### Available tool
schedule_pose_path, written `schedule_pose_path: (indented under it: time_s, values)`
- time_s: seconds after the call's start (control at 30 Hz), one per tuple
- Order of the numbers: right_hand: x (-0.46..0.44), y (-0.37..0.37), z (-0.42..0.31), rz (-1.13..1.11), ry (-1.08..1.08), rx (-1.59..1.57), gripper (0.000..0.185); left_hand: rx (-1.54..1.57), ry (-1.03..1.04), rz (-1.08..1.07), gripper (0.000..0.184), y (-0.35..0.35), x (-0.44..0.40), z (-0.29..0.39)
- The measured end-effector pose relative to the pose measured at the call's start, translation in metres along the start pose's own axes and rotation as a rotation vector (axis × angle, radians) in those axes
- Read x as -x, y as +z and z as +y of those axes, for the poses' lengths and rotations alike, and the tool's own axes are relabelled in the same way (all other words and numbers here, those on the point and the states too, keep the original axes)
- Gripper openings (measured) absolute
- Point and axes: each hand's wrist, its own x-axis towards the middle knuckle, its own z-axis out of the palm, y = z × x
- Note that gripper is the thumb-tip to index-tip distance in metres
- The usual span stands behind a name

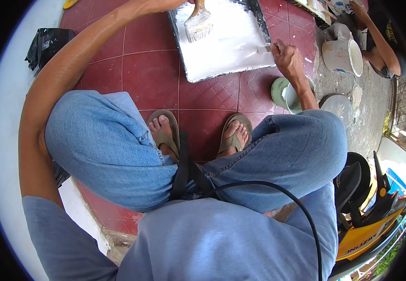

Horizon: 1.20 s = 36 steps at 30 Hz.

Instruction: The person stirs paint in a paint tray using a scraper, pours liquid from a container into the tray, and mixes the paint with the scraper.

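Person's squatting on red tiles [153,70], knees wide, 2 sandalled feet between them. L hand [177,3] is at the top edge, mostly cut off; what shows of the fingers is closed on the handle of a wide brush [199,24], bristles down over the white stuff in the tray, caked w/ it. R hand [288,60] is clenched, fingers curled round a small flat tool [265,49] — its blade sits at the tray's R side, smeared white.

Containers: black-rimmed tray [259,21] lies on the tiles in front of the feet, a bit off square, w/ thick white paint or paste over most of its floor. Just beside its near R corner, under the R forearm, there's a green tub [277,91] w/ whitish stuff inside, partly hidden by the arm. Farther R, on grey concrete, a white bucket [336,55], mouth facing R, outside grubby; can't tell what's in it, or if it's tipped.

Another person's arm [381,40] is up at top R, hand near a 2nd tray [313,10], also w/ pale smears — too cropped to say more. Black bag [48,47] by the L wall.
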Motion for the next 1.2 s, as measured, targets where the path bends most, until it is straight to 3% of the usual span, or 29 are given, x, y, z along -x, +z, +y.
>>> schedule_pose_path:
  time_s: [0.1,0.3,0.4,0.5,0.67,0.9,1.03,1.13,1.2]
  values:
    - [0.000,0.014,-0.007,0.102,-0.102,0.021,0.017,-0.029,0.012,0.001,0.025,0.000,-0.001,0.003]
    - [0.025,0.020,-0.052,-0.089,-0.303,-0.218,0.013,-0.004,-0.004,0.025,0.023,-0.003,0.002,0.003]
    - [0.022,0.014,-0.041,-0.004,-0.128,-0.199,0.014,-0.023,0.000,0.031,0.022,-0.003,0.002,0.002]
    - [0.014,0.017,-0.030,0.046,-0.105,-0.009,0.017,-0.017,-0.014,0.006,0.023,-0.005,0.002,0.007]
    - [0.016,0.038,-0.065,-0.040,-0.340,-0.170,0.016,0.020,-0.004,0.030,0.025,-0.002,0.002,0.006]
    - [-0.003,0.040,-0.074,-0.031,-0.320,-0.251,0.015,-0.021,-0.013,0.018,0.026,-0.006,0.003,0.007]
    - [-0.005,0.049,-0.094,-0.110,-0.554,-0.258,0.015,-0.002,0.006,0.007,0.026,-0.005,0.005,0.008]
    - [-0.013,0.045,-0.094,-0.123,-0.447,-0.319,0.015,-0.044,-0.013,0.020,0.025,-0.007,0.008,0.013]
    - [-0.017,0.049,-0.101,-0.083,-0.508,-0.304,0.015,-0.040,-0.008,0.020,0.025,-0.007,0.008,0.011]
